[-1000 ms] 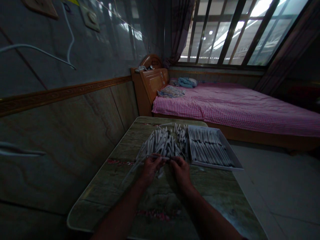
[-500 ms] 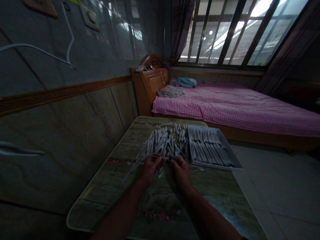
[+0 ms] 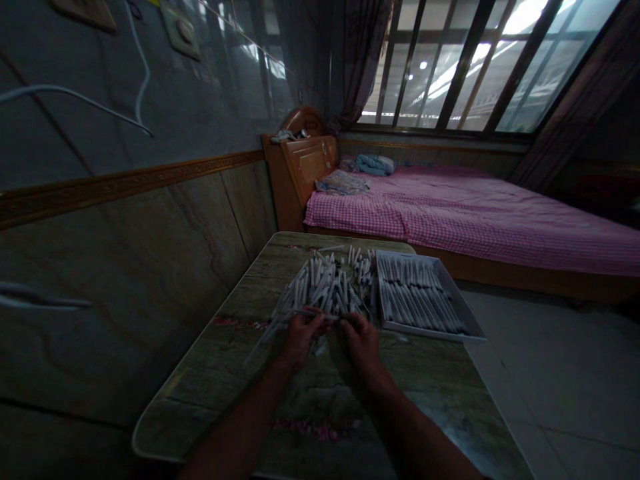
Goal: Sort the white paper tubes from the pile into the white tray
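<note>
Over the middle of the table, the left hand (image 3: 301,340) and right hand (image 3: 363,344) are both closed, curled in close together, and between them they pinch one thin white stick (image 3: 320,314) (the fingertips are too dark to show exactly how). So that is two hands on one stick. Just ahead of the grip, almost at the knuckles, lies one big loose heap of white sticks (image 3: 323,287), too many to count, and a few stray sticks (image 3: 320,345) sit just below the left hand. Ahead of the right hand and beside the heap is one white tray (image 3: 460,297), with more sticks laid side by side in it. Heap and tray both rest on a worn table (image 3: 210,407), and pink scraps (image 3: 315,430) lie on it nearer the forearms. Well beyond the grip is a bed with a pink checked sheet (image 3: 475,213), below a barred window (image 3: 465,67).
</note>
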{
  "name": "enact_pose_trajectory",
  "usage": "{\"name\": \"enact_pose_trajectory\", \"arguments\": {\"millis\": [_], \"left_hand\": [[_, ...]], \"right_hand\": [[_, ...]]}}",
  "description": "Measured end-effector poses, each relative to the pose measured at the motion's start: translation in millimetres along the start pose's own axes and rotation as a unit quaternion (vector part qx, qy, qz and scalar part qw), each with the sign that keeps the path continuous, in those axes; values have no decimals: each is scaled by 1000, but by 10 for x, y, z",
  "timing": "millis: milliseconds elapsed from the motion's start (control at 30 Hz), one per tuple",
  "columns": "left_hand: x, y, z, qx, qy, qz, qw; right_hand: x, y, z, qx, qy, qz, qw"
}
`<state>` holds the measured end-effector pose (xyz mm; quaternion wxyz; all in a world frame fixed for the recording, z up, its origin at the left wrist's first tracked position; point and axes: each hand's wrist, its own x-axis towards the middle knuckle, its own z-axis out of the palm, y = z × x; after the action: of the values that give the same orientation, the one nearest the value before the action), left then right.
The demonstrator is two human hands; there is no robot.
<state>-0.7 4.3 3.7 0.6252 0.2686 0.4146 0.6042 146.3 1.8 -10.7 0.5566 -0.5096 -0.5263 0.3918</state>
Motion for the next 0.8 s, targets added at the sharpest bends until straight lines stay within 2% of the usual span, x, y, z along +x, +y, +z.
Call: {"name": "enact_pose_trajectory", "arguments": {"millis": [133,300,400,500,700,800], "left_hand": [[3,-19,-12,17,1,18,1000],[-6,-45,-10,39,-21,32,998],[-21,-41,5,50,-33,31,998],[-32,-22,20,54,-31,29,998],[-21,-16,-3,47,-21,32,998],[-20,-41,-15,56,-37,30,997]], "right_hand": [[-29,-24,-42,-124,-27,-71,989],[-59,112,-51,-260,-33,-155,952],[-40,189,-80,-308,-62,-197,929],[-19,171,-115,-310,-85,-192,927],[-38,44,-103,-231,-69,-155,958],[-34,77,-102,-252,-75,-170,950]]}}
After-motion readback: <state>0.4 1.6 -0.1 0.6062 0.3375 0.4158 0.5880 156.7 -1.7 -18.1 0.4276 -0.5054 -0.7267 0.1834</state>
